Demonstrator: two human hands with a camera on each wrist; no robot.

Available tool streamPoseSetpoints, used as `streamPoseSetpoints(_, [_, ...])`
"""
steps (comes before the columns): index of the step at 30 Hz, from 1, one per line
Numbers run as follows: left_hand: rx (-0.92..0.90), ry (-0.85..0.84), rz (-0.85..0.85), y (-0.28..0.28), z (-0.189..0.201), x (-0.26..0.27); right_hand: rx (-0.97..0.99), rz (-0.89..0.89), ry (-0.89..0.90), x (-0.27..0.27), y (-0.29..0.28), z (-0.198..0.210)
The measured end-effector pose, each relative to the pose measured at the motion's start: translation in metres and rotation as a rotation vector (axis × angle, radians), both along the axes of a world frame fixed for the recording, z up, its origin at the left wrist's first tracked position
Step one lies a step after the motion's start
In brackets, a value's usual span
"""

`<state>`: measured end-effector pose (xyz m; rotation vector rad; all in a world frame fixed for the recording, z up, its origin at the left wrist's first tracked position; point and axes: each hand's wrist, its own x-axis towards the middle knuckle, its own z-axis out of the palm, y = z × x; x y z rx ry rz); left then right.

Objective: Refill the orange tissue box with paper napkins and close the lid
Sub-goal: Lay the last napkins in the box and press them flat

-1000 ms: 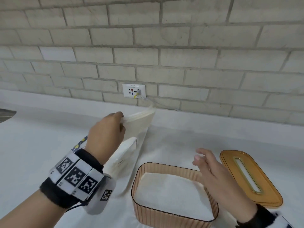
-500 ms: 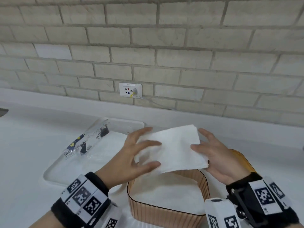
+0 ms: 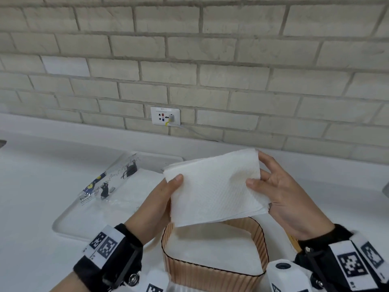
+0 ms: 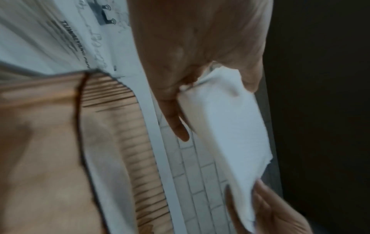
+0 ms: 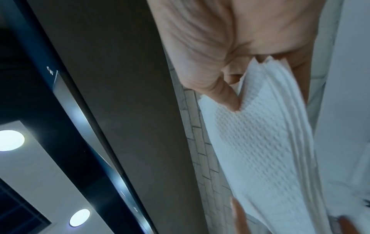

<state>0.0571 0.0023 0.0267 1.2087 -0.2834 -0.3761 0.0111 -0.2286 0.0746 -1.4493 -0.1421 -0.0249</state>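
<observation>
while two hands hold it, one stack of white embossed paper napkins [image 3: 212, 186] hangs tilted above the one ribbed translucent orange tissue box [image 3: 212, 272], which stands open at six o'clock on the white counter [image 3: 31, 207]. the left hand [image 3: 155, 207] pinches the stack's nine o'clock edge, thumb on top; the right hand [image 3: 286, 197] clamps its three o'clock edge, thumb on top and fingers behind. inside the box lies a white layer, with free room between it and the rim. one white rectangular tray [image 3: 69, 224] sits at nine o'clock of the box, carrying one clear printed plastic wrapper [image 3: 109, 182]. only a sliver of the orange lid [image 3: 293, 242] shows at three o'clock, under the right wrist. at twelve o'clock, one wall socket [image 3: 165, 115] sits in the pale brick wall.
</observation>
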Motion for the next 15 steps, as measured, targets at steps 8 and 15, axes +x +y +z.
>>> streamPoseSetpoints(8, [0.316,-0.379,0.188,-0.001,-0.013,-0.010,-0.206,-0.121,0.021,-0.021,0.001,-0.040])
streamPoseSetpoints(15, [0.491,-0.537,0.203,-0.001,-0.036,-0.033,-0.453,-0.214,0.056,-0.038,0.009,-0.062])
